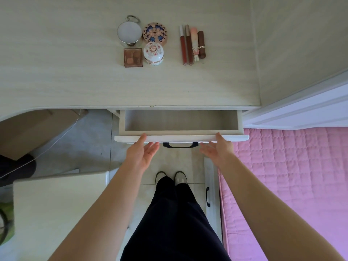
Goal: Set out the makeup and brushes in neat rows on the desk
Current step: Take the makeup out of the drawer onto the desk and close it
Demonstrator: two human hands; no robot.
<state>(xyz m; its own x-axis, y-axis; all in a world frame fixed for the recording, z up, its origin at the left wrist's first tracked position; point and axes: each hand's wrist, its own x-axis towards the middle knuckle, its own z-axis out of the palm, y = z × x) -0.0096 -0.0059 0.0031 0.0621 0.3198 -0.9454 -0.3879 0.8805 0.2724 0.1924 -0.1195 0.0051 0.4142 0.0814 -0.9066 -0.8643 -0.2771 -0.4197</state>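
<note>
Pale wood desk (pixel 75 76): fills the upper half of the frame; I see the makeup laid out on it at upper centre in two tidy groups
Compacts: round mirror compact (pixel 129 32) and patterned round compact (pixel 154 33) behind, square blush palette (pixel 133 57) and floral jar (pixel 153 53) in front, sitting close as a block of four
Tubes: two slim lip glosses (pixel 185 45), a pink lipstick (pixel 194 44) and a brown lipstick (pixel 201 44) lie side by side just right of the compacts
Brushes: I can make out none
Drawer (pixel 180 122): pulled out at mid-frame below the desk edge; the part I can see holds nothing
Left hand (pixel 142 154): fingers straight and loosely spread, thumb tip on the drawer front's top edge, gripping nothing
Right hand (pixel 219 150): same pose on the right of the dark handle (pixel 180 145)
Handling, my guess: drawer is light and stiff, best pushed flat on the front panel with both palms; tubes are slick and will roll, so pinch them mid-barrel; the jar and mirror look breakable, so take them by the sides
</note>
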